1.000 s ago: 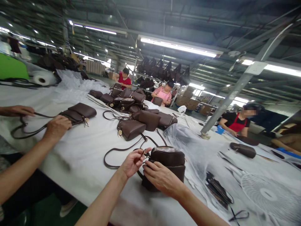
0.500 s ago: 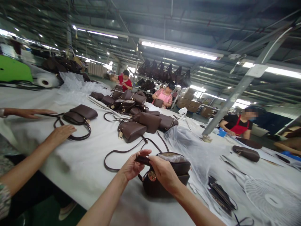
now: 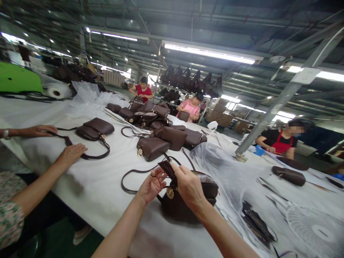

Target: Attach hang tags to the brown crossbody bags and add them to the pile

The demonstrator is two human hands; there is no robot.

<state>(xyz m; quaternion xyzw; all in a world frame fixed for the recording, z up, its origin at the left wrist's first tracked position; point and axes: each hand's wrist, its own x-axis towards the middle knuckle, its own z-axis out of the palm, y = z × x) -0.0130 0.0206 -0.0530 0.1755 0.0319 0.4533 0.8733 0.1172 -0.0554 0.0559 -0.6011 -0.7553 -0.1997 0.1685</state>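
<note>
A dark brown handbag [image 3: 185, 209] stands on the table in front of me, its top partly unzipped with pale wrapping inside. A round gold charm [image 3: 170, 193] hangs at its side. My right hand [image 3: 189, 184] pinches a dark hang tag [image 3: 167, 169] with faint lettering, held above the bag. My left hand [image 3: 152, 186] is palm up beside the tag, fingers curled and thumb drawn in; a thin dark loop, perhaps cord, shows at its fingertips. The bag's strap [image 3: 126, 175] curves over the table to the left.
Several brown bags [image 3: 153, 147] are piled ahead. At left, a co-worker's hands [image 3: 71, 152] handle the strap of another bag [image 3: 95, 128]. Clear plastic [image 3: 220, 168], dark pieces [image 3: 256, 224] and a white fan [image 3: 317, 229] lie right. A metal post [image 3: 279, 111] rises beyond.
The tag has been tilted up so its lettered face shows, and my left fingers have come off its end. The co-worker's far hand has drawn the strap left. The view has shifted slightly.
</note>
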